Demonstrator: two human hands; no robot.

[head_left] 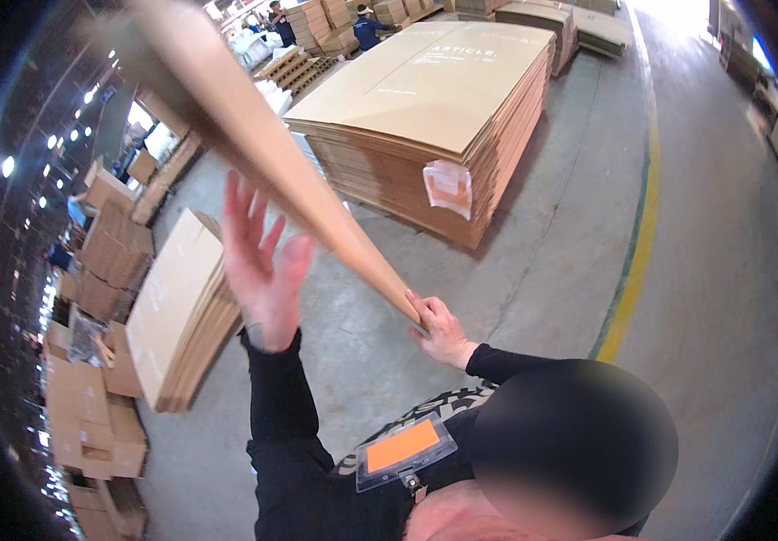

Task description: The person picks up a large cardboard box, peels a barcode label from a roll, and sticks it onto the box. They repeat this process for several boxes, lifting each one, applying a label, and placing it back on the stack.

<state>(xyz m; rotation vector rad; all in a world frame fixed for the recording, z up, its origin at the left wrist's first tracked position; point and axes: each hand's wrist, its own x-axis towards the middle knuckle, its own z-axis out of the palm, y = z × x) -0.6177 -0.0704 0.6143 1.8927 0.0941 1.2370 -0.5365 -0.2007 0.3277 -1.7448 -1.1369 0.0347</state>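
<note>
A long flat cardboard sheet [303,189], perhaps a folded carton, is seen almost edge-on and slants from the upper left down to the middle. At its lower end my right hand [444,335] grips the edge, fingers wrapped over it. My left hand [267,266] is raised just beside and below the sheet, fingers spread and holding nothing; whether the fingertips touch it I cannot tell. The sheet's upper end is blurred and runs out of the picture. Beyond it stands a big stack of flat cardboard cartons [407,86], with a white paper label [449,189] on its near corner.
To my left is a lower stack of flat cartons [177,311], with opened boxes [91,415] past it. Wooden pallets [294,72] and a person in dark blue [368,32] are at the back. A yellow-green floor line [639,261] curves along the right.
</note>
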